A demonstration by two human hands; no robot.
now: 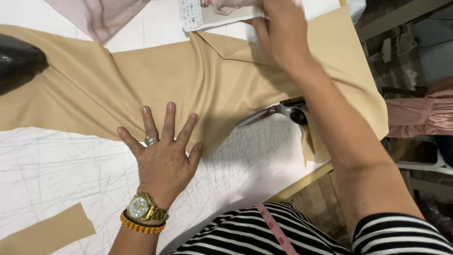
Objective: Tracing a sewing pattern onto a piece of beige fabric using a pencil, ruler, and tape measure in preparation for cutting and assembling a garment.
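Fabric [155,80], tan, is lying across the white table [56,165] as the left hand [163,156] is pressing it flat with splayed, empty fingers and the right hand [278,33] is reaching over it, apparently smoothing, grip unclear, scissors [278,111] resting beside.

The right hand [278,35] is motion-blurred, and its fingertips run off the top edge beside a printed sheet [212,14] that the edge also crops. The scissors [278,111] lie partly under the forearm, so their handles are hidden. A dark glossy object [19,61], perhaps an iron, is cut by the left edge. The tan fabric [188,80] drapes past the worktop [61,165] corner.
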